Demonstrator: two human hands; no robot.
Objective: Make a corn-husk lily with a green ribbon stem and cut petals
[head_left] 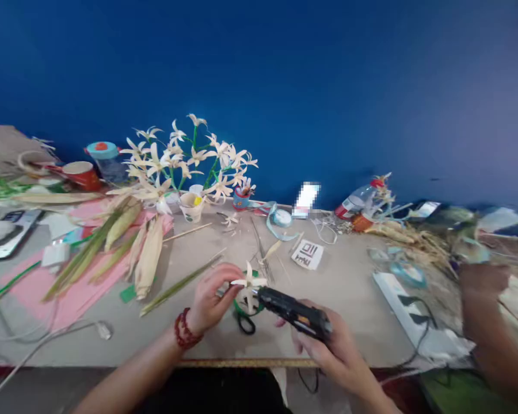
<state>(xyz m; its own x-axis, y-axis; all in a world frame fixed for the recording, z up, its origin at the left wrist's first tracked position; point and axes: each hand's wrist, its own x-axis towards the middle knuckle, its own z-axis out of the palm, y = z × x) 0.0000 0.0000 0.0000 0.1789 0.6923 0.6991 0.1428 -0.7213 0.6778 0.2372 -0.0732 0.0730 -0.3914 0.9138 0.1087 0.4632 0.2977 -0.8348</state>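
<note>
Papery cream, the flower (250,282) pinched in the left hand (213,298) looks light, fragile; I'd hold its base. The right hand (333,347) grips a glue gun (294,311).

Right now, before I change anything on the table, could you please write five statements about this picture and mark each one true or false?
1. The right hand holds a black gun-shaped tool. True.
2. The left hand holds a green plastic bottle. False: it holds a cream-white flower with narrow petals.
3. The left wrist is bare. False: it wears a red beaded bracelet.
4. In the picture, the white patterned cup is left of the square black-and-white printed card. True.
5. In the picture, the long white power strip is left of the left hand. False: it is right of both these hands.
</note>
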